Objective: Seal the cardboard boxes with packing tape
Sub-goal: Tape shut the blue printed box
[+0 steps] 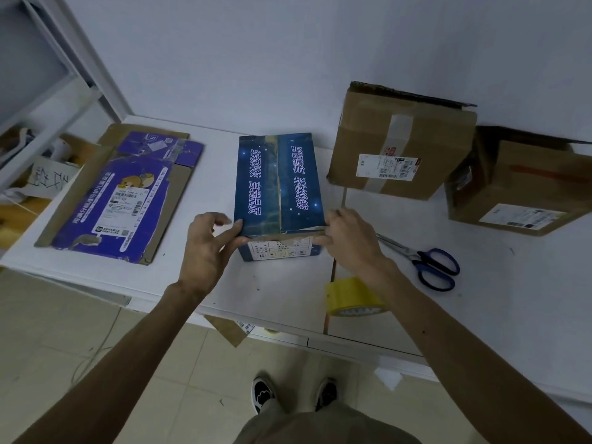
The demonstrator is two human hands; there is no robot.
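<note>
A dark blue cardboard box printed with white characters (278, 184) sits in the middle of the white table (282, 290), its top flaps folded down and meeting along a centre seam that shows only worn, brownish tape. The left hand (205, 248) braces the near-left corner, forefinger and thumb fairly straight against the card, pressing rather than clutching. The right hand (349, 241) has its fingers curled round the near-right corner, gripping the flap edge there. This looks like the squaring-up step: flaps held shut, fresh tape not yet laid. The yellow roll of packing tape (349, 296) lies near the table's front edge, under the right forearm, and the blue-handled scissors (429, 261) lie just to the right. The next move likely calls for one hand to keep the flaps down while the other fetches the roll, finds its end and starts a strip at the near end of the seam.
</note>
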